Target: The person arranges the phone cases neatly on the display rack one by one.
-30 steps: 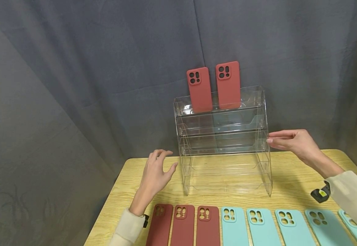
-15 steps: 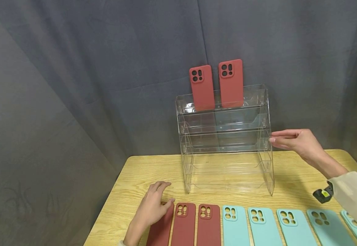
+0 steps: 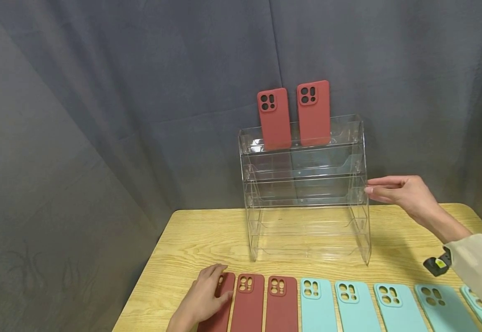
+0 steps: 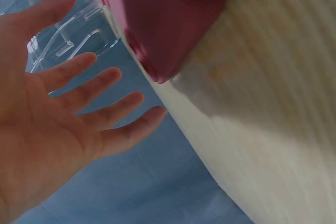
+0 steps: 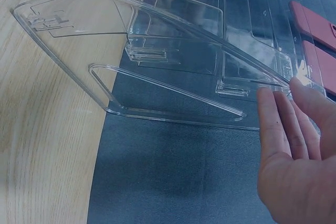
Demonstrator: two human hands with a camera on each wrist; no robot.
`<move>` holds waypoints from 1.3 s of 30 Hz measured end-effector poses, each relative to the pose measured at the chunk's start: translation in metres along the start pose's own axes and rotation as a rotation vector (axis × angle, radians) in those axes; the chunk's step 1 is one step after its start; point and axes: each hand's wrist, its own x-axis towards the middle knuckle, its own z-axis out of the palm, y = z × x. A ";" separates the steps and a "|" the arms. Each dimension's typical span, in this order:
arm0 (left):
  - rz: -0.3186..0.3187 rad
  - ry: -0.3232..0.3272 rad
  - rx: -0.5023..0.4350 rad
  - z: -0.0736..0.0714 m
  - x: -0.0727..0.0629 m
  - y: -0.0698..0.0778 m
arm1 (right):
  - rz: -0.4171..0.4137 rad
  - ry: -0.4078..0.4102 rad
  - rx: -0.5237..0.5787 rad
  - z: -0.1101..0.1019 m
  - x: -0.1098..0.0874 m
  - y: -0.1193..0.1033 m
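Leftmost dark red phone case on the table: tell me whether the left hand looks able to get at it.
Likely yes: the left hand is right over the leftmost dark red phone case, its fingers spread and empty, and nothing visible blocks the way.

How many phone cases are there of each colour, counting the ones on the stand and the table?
Red cases standing in the clear rack: 2
Darker red cases on the table: 3
Turquoise cases on the table: 5
Total: 10

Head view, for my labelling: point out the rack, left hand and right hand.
Rack (image 3: 307,174): head view, a tier's front lip.
Left hand (image 3: 202,296): head view, its back.
Right hand (image 3: 408,196): head view, thumb base.
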 end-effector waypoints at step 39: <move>-0.062 -0.147 0.005 0.010 0.003 -0.003 | 0.017 -0.001 -0.020 0.000 0.000 0.001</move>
